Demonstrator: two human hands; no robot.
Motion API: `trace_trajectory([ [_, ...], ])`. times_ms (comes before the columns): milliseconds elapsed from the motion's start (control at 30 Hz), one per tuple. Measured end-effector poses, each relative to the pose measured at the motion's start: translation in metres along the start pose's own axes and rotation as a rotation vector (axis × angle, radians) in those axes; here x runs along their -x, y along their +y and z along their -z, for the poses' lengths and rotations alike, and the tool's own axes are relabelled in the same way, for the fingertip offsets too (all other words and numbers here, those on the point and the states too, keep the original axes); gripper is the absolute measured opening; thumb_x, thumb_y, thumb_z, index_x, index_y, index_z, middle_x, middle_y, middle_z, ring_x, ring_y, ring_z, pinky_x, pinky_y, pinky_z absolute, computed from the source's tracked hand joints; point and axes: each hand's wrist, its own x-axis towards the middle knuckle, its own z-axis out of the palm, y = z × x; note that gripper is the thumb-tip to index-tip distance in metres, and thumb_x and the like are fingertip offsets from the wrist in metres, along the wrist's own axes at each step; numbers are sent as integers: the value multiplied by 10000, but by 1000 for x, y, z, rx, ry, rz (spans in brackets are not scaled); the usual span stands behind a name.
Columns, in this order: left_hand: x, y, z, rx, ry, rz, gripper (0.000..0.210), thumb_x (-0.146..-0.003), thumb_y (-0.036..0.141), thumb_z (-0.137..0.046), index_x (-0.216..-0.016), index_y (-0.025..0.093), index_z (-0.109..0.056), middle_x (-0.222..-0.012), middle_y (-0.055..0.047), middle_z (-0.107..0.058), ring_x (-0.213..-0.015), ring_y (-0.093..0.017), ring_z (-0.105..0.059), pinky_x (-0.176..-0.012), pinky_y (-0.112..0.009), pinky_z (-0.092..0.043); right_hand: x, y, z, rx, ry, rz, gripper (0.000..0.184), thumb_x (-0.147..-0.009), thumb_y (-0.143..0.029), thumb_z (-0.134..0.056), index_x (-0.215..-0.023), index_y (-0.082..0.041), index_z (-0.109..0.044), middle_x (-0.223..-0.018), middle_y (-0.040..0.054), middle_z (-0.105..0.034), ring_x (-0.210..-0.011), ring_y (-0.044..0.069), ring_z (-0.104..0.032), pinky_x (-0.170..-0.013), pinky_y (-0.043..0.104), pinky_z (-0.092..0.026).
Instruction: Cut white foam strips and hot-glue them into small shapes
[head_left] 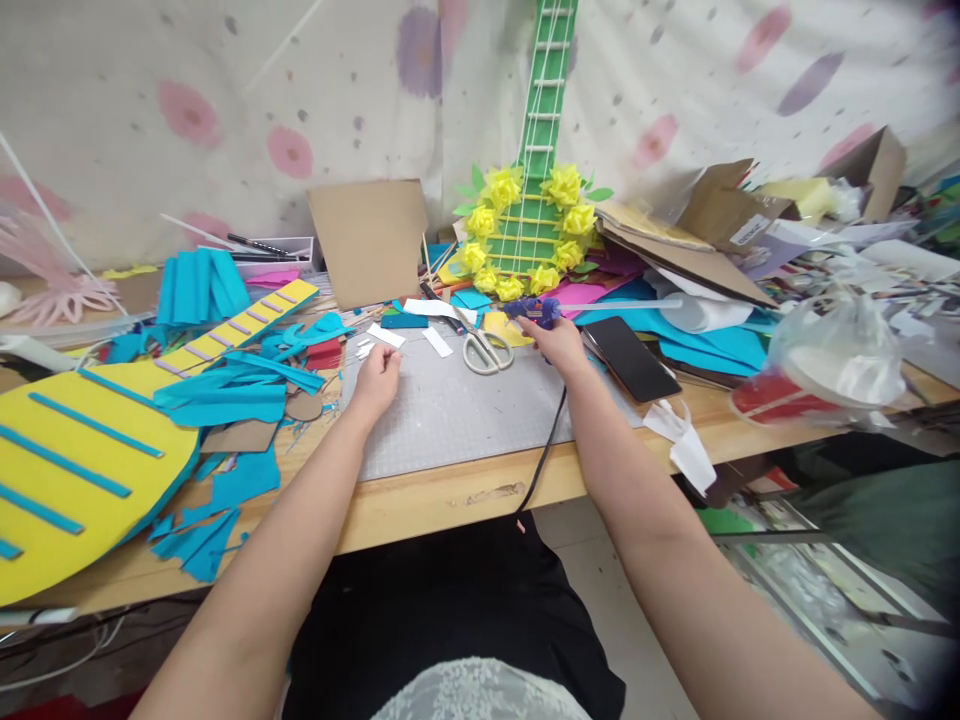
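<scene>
My right hand (559,343) is closed around a dark blue glue gun (541,311), its cord (550,440) running down over the table edge. A pale glue stick (622,305) juts out of it to the right. My left hand (379,376) is closed with the fingers curled in, low over the left part of the grey cutting mat (450,430); what it pinches, if anything, is hidden. Just beyond it lie small white strips (386,335). Between my hands rests a pair of scissors (486,350). Behind stands a green paper guitar (541,130) ringed with yellow paper flowers (502,187).
To the left lies a yellow paper guitar (97,440) with blue strips, among blue paper scraps (225,400). A black phone (631,358) sits right of the mat. Farther right are a bagged red-and-white cup (795,390) and a cardboard box (739,210). Cardboard (367,240) leans at the back.
</scene>
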Motion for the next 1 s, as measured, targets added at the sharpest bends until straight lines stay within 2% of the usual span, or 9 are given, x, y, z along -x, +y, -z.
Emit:
trace_trajectory([
  [100,2,3,0,-35,7,10,93,-781,258,-486,-714,194,-481,-656,14,-492,-645,-132,-461,-642,-259,-359,-5,13,5,135,10,-48,491,-686,-574,-582,-841,-117,-674,-681,94,-662,-593,158,-580,-577,267,-440],
  [233,1,-2,-1,-9,27,54,97,-777,280,-500,-743,189,-498,-660,11,-511,-653,-139,-482,-650,-262,-367,-3,18,-2,199,-19,-54,502,-726,-570,-548,-878,-106,-663,-711,105,-666,-680,193,-611,-645,288,-451],
  [400,1,-4,0,-21,53,74,95,-773,276,-512,-740,187,-501,-688,-4,-544,-659,-145,-503,-649,-269,-374,7,9,3,368,-15,19,527,-724,-534,-585,-1045,-117,-614,-1011,152,-655,-932,242,-605,-792,319,-439],
  [567,1,2,1,-45,89,97,102,-758,279,-540,-733,182,-523,-650,0,-529,-635,-146,-501,-630,-269,-372,35,-10,25,755,80,85,637,-677,-499,-656,-1095,-34,-535,-1138,244,-564,-1096,321,-509,-881,383,-395],
  [700,1,4,1,-39,89,113,126,-748,294,-563,-706,183,-522,-603,14,-496,-594,-138,-478,-601,-265,-358,56,-36,30,818,-125,61,394,-736,-492,-590,-929,-149,-587,-962,145,-641,-928,286,-586,-750,356,-423],
  [800,1,4,1,-49,100,112,159,-730,311,-589,-671,188,-507,-585,21,-482,-577,-132,-459,-588,-263,-343,58,-55,12,729,-278,228,167,-791,-334,-543,-856,-190,-599,-848,82,-665,-819,225,-605,-686,300,-400],
  [867,0,3,1,-38,105,118,192,-715,331,-607,-650,191,-493,-567,28,-466,-555,-125,-435,-572,-259,-328,53,-66,-9,593,-352,371,129,-779,-249,-549,-888,-204,-602,-831,56,-673,-781,185,-603,-669,267,-387],
  [933,1,2,1,-6,105,134,226,-692,353,-632,-634,194,-482,-538,40,-435,-521,-113,-397,-544,-253,-306,45,-74,-34,515,-432,367,131,-762,-250,-576,-882,-203,-605,-763,41,-671,-757,176,-604,-650,256,-388],
  [1000,1,3,0,32,104,151,249,-664,361,-659,-621,195,-477,-507,53,-395,-490,-102,-357,-519,-247,-280,37,-81,-59,499,-394,345,145,-771,-315,-583,-847,-194,-604,-801,57,-676,-779,193,-612,-660,269,-403],
])
